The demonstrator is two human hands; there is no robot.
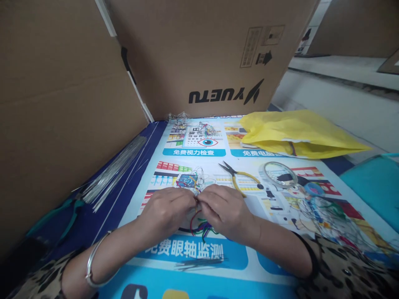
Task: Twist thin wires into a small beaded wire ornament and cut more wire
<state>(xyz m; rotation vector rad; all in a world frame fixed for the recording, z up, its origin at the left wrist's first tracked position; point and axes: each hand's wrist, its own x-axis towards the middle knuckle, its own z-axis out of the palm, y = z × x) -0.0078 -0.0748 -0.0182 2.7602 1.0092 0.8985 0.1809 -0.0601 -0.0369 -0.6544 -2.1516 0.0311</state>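
My left hand [166, 211] and my right hand [222, 211] meet at the middle of the printed poster [280, 232], fingers pinched together. Between them they hold a small bundle of coloured wires [201, 226], red, green and purple strands hanging below the fingertips. A silver bangle [90, 265] circles my left wrist. Just beyond my hands lies a small wire piece with blue beads [188, 180]. Yellow-handled pliers [238, 176] rest beside my right hand.
A bundle of thin silver wires [115, 168] and teal-handled pliers [62, 214] lie at the left. A magnifying glass [279, 174], a yellow plastic bag [296, 133] and tangled wire pieces [327, 216] sit at the right. Cardboard boxes [199, 54] wall the back and left.
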